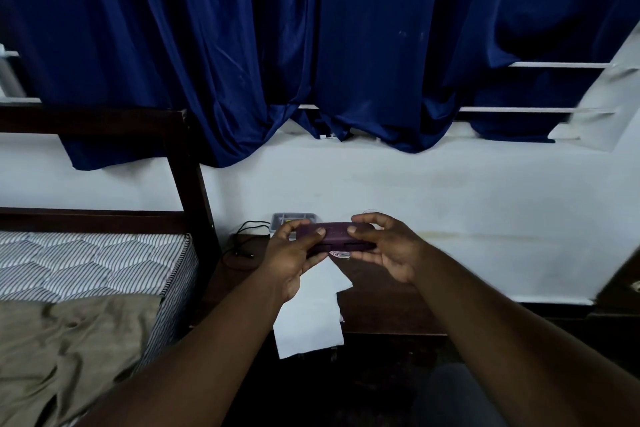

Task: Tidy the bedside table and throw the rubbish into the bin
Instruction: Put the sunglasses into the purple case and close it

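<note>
A flat, oblong, dark purple case [341, 236], possibly plastic, is gripped at its ends by the left hand [294, 253] and right hand [388, 246], long axis crosswise, above the dark wooden bedside surface [381, 305].

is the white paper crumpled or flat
Flat: the white paper sheet lies spread on the dark wooden bedside table, overhanging its front edge.

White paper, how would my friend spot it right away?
Find the bed's dark headboard; the dark wooden bedside table stands right of it. The white paper lies there, overhanging the front edge below the left hand. It is the only pale flat sheet there.
</note>
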`<move>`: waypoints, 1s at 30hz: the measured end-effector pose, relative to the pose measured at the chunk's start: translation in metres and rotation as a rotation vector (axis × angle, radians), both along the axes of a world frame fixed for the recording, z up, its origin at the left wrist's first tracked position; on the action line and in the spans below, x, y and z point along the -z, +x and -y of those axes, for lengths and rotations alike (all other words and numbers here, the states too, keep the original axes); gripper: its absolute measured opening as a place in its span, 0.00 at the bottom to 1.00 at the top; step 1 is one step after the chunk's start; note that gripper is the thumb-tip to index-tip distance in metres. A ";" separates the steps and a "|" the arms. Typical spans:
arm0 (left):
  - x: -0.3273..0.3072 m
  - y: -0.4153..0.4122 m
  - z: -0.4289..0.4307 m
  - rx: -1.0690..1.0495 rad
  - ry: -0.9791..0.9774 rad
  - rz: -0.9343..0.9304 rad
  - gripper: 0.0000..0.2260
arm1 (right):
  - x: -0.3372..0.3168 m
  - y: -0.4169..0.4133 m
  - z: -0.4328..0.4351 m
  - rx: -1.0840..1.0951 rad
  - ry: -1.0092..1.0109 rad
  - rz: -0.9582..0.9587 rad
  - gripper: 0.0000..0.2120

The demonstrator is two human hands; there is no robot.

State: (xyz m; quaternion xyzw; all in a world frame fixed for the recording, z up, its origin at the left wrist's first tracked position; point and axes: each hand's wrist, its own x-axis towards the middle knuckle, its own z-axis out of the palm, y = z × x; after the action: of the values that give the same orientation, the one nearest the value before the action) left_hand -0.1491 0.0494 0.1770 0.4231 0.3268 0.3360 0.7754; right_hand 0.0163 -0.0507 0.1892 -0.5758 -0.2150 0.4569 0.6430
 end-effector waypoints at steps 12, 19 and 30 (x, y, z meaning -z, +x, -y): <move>0.003 0.001 -0.006 0.000 -0.005 -0.005 0.13 | 0.000 0.000 -0.005 -0.005 -0.009 0.035 0.18; 0.003 -0.001 -0.007 0.000 -0.008 -0.011 0.14 | 0.002 0.001 -0.009 -0.006 -0.010 0.044 0.17; 0.024 -0.028 -0.027 -0.075 -0.014 -0.038 0.09 | 0.022 -0.017 -0.051 0.110 -0.004 0.041 0.20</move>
State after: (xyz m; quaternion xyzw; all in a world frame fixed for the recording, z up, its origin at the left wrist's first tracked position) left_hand -0.1770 0.0763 0.1532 0.4112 0.3596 0.3545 0.7589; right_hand -0.0010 -0.0001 0.1677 -0.5973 -0.1952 0.4096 0.6614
